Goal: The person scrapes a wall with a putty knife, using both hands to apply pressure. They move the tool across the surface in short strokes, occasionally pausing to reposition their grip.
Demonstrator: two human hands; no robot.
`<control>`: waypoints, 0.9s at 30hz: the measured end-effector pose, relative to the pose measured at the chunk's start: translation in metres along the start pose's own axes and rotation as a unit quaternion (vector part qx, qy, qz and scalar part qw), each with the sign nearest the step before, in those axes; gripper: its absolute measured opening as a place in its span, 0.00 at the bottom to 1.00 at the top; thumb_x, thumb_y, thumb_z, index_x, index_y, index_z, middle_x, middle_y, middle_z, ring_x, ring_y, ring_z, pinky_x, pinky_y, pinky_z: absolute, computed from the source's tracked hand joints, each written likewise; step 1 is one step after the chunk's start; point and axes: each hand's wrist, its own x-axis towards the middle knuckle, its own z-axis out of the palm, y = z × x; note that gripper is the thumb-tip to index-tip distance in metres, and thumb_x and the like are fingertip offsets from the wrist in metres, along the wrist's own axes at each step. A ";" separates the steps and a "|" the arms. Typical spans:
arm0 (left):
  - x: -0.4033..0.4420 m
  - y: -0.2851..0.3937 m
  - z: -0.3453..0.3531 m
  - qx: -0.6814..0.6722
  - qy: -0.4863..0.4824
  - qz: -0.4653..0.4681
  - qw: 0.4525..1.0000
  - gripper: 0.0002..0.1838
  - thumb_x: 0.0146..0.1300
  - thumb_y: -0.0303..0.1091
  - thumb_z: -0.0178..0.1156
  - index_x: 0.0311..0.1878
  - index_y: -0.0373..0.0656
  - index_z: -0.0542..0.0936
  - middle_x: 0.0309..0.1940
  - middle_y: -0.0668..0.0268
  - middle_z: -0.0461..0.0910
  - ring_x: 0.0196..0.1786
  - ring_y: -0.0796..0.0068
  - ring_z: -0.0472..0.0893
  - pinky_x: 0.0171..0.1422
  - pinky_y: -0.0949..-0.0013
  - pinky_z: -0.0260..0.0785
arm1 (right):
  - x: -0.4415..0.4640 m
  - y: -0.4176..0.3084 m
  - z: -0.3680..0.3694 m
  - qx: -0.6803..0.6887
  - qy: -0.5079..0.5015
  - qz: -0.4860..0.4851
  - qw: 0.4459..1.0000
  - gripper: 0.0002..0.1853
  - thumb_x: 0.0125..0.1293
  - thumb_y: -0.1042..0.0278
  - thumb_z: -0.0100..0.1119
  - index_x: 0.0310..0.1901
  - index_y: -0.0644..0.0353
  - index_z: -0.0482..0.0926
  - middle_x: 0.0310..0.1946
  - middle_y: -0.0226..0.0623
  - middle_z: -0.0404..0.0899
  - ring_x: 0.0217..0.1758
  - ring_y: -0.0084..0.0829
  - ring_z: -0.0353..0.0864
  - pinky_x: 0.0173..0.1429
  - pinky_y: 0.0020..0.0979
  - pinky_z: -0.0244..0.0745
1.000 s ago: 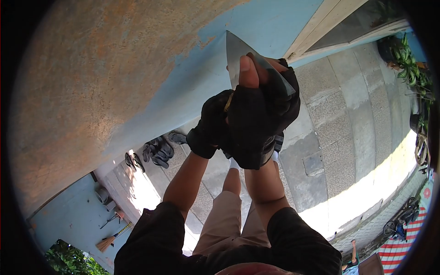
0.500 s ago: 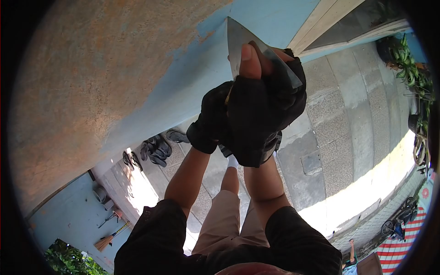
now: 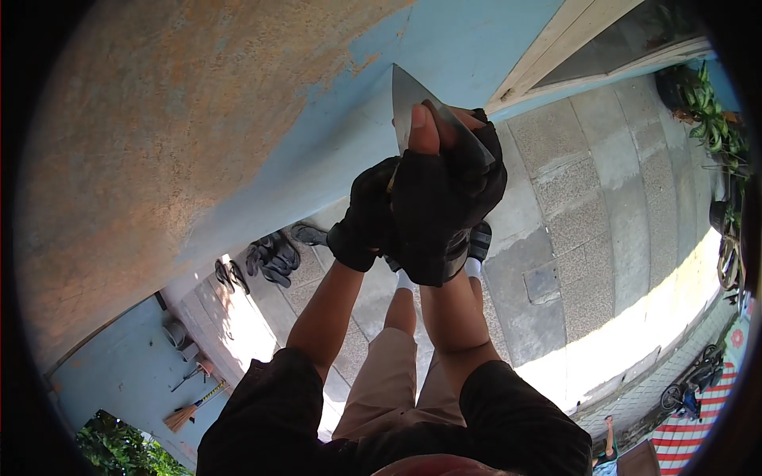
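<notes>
Both my hands wear black fingerless gloves and are together on one scraper. Its grey metal blade (image 3: 407,99) points up, with a corner at or very near the blue painted wall (image 3: 325,151); I cannot tell whether it touches. My right hand (image 3: 444,198) is closed round the tool, its thumb pressed flat on the blade and other fingers behind it. Just left of it, my left hand (image 3: 370,210) is wrapped round the handle end, which the gloves almost wholly hide. Blue paint gives way to a rough brownish bare patch (image 3: 175,119) on the wall.
A pale wooden frame (image 3: 548,47) borders the wall at upper right. Sandals (image 3: 274,258) lie on the paved floor (image 3: 571,198) at the wall's foot. Potted plants (image 3: 710,119) stand far right. A broom (image 3: 186,412) is at lower left; another person (image 3: 609,444) shows at lower right.
Both hands and the scraper have moved down in view, towards my body, and my right hand slightly left. The grip looks the same.
</notes>
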 end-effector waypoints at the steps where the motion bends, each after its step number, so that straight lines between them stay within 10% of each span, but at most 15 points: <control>1: 0.000 0.001 -0.001 0.001 0.000 0.001 1.000 0.13 0.60 0.34 0.62 0.45 0.36 0.80 0.40 0.58 0.83 0.42 0.63 0.83 0.49 0.67 0.74 | -0.001 0.001 0.000 0.005 -0.004 0.008 1.000 0.06 0.60 0.69 0.67 0.38 0.59 0.83 0.31 0.36 0.82 0.30 0.30 0.81 0.35 0.27 0.74; 13: 0.003 0.013 -0.004 0.103 -0.023 0.023 0.994 0.13 0.62 0.34 0.60 0.46 0.36 0.79 0.41 0.61 0.82 0.43 0.70 0.81 0.50 0.69 0.73 | -0.002 -0.005 0.002 0.021 0.013 0.026 0.999 0.05 0.61 0.70 0.67 0.33 0.61 0.81 0.31 0.38 0.81 0.32 0.30 0.81 0.37 0.30 0.74; 15: 0.000 0.013 0.001 -0.165 -0.002 -0.093 0.982 0.12 0.63 0.31 0.59 0.47 0.36 0.79 0.43 0.61 0.82 0.44 0.70 0.81 0.52 0.69 0.73 | -0.001 -0.003 0.003 0.014 0.022 0.005 1.000 0.05 0.61 0.70 0.67 0.35 0.60 0.82 0.30 0.37 0.81 0.30 0.29 0.81 0.35 0.28 0.74; 18: 0.002 0.030 -0.004 -0.010 -0.012 -0.064 0.998 0.11 0.64 0.30 0.57 0.47 0.36 0.79 0.43 0.61 0.83 0.44 0.70 0.81 0.52 0.69 0.73 | 0.000 -0.003 0.003 0.002 0.027 -0.016 1.000 0.06 0.60 0.70 0.66 0.38 0.59 0.83 0.30 0.37 0.81 0.29 0.29 0.81 0.33 0.26 0.73; 25: 0.009 -0.009 -0.018 -0.168 -0.061 0.013 0.984 0.13 0.64 0.35 0.59 0.45 0.35 0.79 0.39 0.62 0.82 0.42 0.69 0.82 0.50 0.69 0.74 | -0.007 -0.002 0.013 0.023 0.058 0.015 0.998 0.06 0.60 0.69 0.67 0.31 0.61 0.82 0.30 0.38 0.81 0.32 0.30 0.82 0.35 0.31 0.75; 27: 0.012 -0.002 -0.027 0.038 -0.060 0.052 0.996 0.18 0.61 0.43 0.61 0.44 0.35 0.79 0.37 0.60 0.82 0.40 0.66 0.82 0.48 0.68 0.74 | -0.008 -0.003 0.015 0.014 0.070 0.009 0.997 0.05 0.61 0.70 0.67 0.31 0.62 0.82 0.30 0.38 0.81 0.31 0.30 0.82 0.35 0.30 0.75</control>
